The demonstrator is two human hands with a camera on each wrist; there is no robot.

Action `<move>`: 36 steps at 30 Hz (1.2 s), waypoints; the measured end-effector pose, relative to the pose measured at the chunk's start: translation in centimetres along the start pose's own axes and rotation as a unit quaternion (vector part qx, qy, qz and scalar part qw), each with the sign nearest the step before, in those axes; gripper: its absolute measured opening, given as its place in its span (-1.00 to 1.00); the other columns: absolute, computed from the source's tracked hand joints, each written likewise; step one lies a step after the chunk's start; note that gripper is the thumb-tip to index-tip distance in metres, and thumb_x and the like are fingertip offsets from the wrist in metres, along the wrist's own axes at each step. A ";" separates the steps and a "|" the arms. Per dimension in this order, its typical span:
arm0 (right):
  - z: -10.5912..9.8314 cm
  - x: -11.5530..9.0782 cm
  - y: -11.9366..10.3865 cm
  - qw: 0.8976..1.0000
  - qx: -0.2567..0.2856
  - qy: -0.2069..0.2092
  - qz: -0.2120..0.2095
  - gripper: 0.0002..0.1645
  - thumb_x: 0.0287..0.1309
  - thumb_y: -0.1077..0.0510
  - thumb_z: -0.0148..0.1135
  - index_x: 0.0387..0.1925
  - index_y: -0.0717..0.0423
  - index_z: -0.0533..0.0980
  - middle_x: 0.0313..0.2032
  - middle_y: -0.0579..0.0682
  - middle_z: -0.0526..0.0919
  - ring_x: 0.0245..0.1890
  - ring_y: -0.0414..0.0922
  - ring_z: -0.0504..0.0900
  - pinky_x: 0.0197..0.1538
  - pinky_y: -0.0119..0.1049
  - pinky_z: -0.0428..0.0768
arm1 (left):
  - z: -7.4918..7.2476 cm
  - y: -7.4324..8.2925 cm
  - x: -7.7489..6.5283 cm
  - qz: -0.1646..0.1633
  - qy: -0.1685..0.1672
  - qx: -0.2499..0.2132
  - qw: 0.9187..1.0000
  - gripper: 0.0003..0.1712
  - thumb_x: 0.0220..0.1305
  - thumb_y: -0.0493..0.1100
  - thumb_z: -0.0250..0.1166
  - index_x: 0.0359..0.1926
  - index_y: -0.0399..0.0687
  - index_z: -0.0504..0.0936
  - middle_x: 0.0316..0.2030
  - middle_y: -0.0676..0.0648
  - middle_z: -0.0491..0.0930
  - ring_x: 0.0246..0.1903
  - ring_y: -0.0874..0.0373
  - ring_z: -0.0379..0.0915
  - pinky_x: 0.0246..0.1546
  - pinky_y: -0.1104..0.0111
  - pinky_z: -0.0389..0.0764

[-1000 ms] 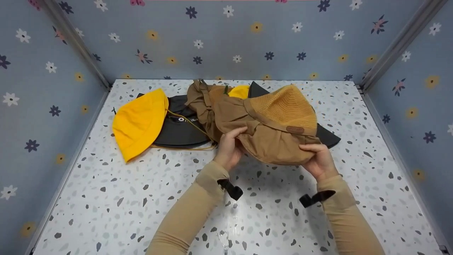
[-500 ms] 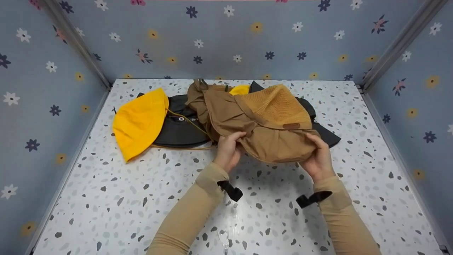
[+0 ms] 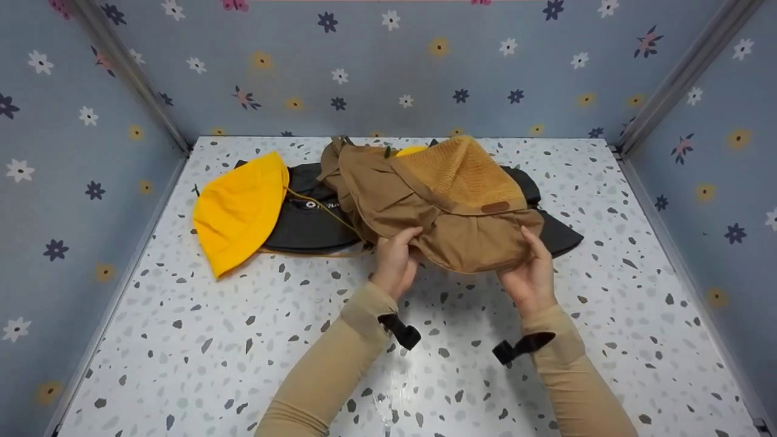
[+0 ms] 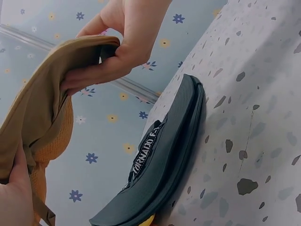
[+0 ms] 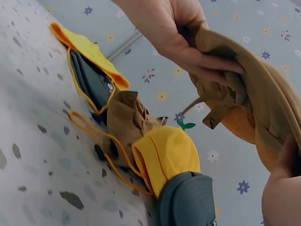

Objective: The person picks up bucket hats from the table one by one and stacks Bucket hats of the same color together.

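Both hands hold a brown sun hat [image 3: 467, 243] with a tan woven crown and a small leather patch. It is lifted above the table with its brim toward the person. My left hand [image 3: 397, 261] pinches the brim's near left edge, thumb on top. The right hand [image 3: 529, 273] grips the brim's right side, thumb over the cloth. In the left wrist view the right hand [image 4: 131, 42] has fingers under the brim. The right wrist view shows the left hand [image 5: 174, 42] with fingers tucked beneath it, and a loose strap [image 5: 214, 115] dangling from the hat.
A yellow bucket hat [image 3: 240, 212] leans on a black hat [image 3: 312, 227] at the left. Another brown hat [image 5: 124, 122], a yellow hat [image 5: 171, 153] with a cord and a dark hat [image 3: 561, 233] lie behind the held one. Flowered walls [image 3: 388, 73] enclose the speckled table [image 3: 243, 364].
The held hat has shifted left and slightly away from the person, its crown tilting leftward. The right hand has moved left with it; the left hand has stayed nearly in place.
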State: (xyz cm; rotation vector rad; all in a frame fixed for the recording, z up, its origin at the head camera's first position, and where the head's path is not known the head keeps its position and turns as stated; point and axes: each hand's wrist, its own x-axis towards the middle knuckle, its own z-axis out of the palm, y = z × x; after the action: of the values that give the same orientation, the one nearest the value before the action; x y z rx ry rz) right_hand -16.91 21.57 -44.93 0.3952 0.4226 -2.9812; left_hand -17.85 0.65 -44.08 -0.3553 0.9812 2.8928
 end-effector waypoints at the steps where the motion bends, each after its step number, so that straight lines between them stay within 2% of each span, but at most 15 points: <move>1: 0.1 0.0 0.2 1.000 0.005 0.001 -0.002 -0.88 0.47 0.21 -0.02 -0.12 0.15 0.44 -0.20 0.03 0.64 -0.19 -0.07 0.62 -0.04 -0.26 0.57 | 0.0 0.0 -0.1 0.001 -0.001 0.002 1.000 -0.35 0.28 -0.59 0.04 0.36 -0.25 0.16 0.31 -0.25 0.27 0.35 -0.14 0.24 0.34 0.04 0.38; 7: 0.5 0.0 1.0 0.999 0.033 0.021 -0.009 -0.87 0.42 0.31 0.03 -0.05 0.16 0.42 -0.12 0.04 0.63 -0.13 -0.07 0.62 0.06 -0.25 0.56 | -0.2 -0.1 -0.5 0.012 -0.003 0.024 1.000 -0.42 0.32 -0.55 0.03 0.33 -0.30 0.19 0.31 -0.29 0.27 0.34 -0.17 0.26 0.32 0.03 0.41; 11: 0.7 0.1 1.2 0.998 0.043 0.033 -0.012 -0.69 0.40 0.36 0.04 0.12 0.13 0.35 0.04 0.03 0.56 0.12 -0.11 0.54 0.29 -0.28 0.46 | -0.2 -0.2 -0.6 0.015 -0.005 0.033 0.999 -0.43 0.33 -0.55 0.03 0.32 -0.28 0.19 0.28 -0.28 0.30 0.31 -0.17 0.30 0.30 0.04 0.43; 14: 0.6 0.1 1.2 0.998 0.044 0.037 -0.016 -0.43 0.38 0.42 0.00 0.31 -0.05 0.25 0.20 -0.02 0.44 0.37 -0.14 0.34 0.47 -0.27 0.26 | -0.3 -0.2 -0.6 0.014 0.000 0.029 0.999 -0.44 0.32 -0.55 0.04 0.30 -0.26 0.21 0.23 -0.25 0.34 0.25 -0.13 0.35 0.27 0.07 0.46; 17: 0.5 0.1 1.2 0.998 0.035 0.042 -0.026 -0.14 0.35 0.50 -0.05 0.44 -0.35 0.11 0.31 -0.09 0.33 0.48 -0.18 0.16 0.51 -0.24 0.15 | -0.5 -0.2 -0.5 0.008 0.006 0.017 1.000 -0.45 0.31 -0.55 0.06 0.28 -0.24 0.24 0.19 -0.21 0.37 0.20 -0.08 0.38 0.25 0.10 0.48; 20: 0.5 0.1 1.1 0.998 0.011 0.047 -0.031 0.01 0.34 0.52 -0.08 0.45 -0.57 0.02 0.32 -0.12 0.29 0.49 -0.17 0.14 0.46 -0.19 0.28 | -0.7 -0.2 -0.5 0.006 0.001 0.001 1.000 -0.45 0.31 -0.54 0.05 0.29 -0.22 0.24 0.20 -0.17 0.36 0.22 -0.04 0.37 0.26 0.13 0.47; 22: 0.5 0.1 1.1 0.998 0.001 0.047 -0.029 0.01 0.34 0.52 -0.09 0.44 -0.61 0.02 0.30 -0.11 0.30 0.46 -0.16 0.17 0.33 -0.17 0.46 | -0.8 -0.1 -0.6 0.005 -0.003 -0.005 1.000 -0.48 0.33 -0.52 0.04 0.27 -0.21 0.25 0.18 -0.14 0.36 0.21 -0.01 0.37 0.26 0.17 0.47; 25: 0.5 0.1 0.9 0.999 -0.006 0.045 -0.028 -0.01 0.36 0.50 -0.11 0.42 -0.63 0.03 0.27 -0.11 0.31 0.44 -0.16 0.20 0.14 -0.14 0.60 | -1.1 0.0 -0.6 0.010 -0.011 0.001 1.000 -0.63 0.36 -0.42 0.04 0.16 -0.21 0.33 0.10 -0.10 0.44 0.10 0.05 0.45 0.19 0.22 0.50; 29: 0.6 0.1 0.7 0.999 -0.013 0.046 -0.026 -0.02 0.37 0.49 -0.12 0.42 -0.63 0.03 0.32 -0.13 0.29 0.46 -0.16 0.19 0.08 -0.13 0.62 | -1.5 0.4 -0.6 0.009 -0.026 0.019 0.999 -0.74 0.45 -0.23 -0.01 0.09 -0.17 0.41 0.00 -0.04 0.52 0.00 0.12 0.51 0.17 0.28 0.49; 36: 0.6 0.1 0.6 0.999 -0.021 0.035 -0.029 -0.15 0.37 0.50 -0.11 0.36 -0.47 0.13 0.23 -0.10 0.34 0.34 -0.15 0.30 0.00 -0.13 0.65 | -2.0 1.3 -0.4 -0.008 -0.045 0.020 0.999 -0.57 0.56 -0.03 -0.08 0.30 -0.11 0.32 0.10 -0.06 0.47 0.06 0.09 0.49 0.26 0.19 0.44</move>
State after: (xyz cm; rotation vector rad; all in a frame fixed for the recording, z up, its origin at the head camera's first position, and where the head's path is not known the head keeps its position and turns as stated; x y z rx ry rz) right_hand -17.04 20.85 -44.56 0.4923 0.5109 -3.0159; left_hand -17.28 -1.56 -44.81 -0.2262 1.0155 2.8416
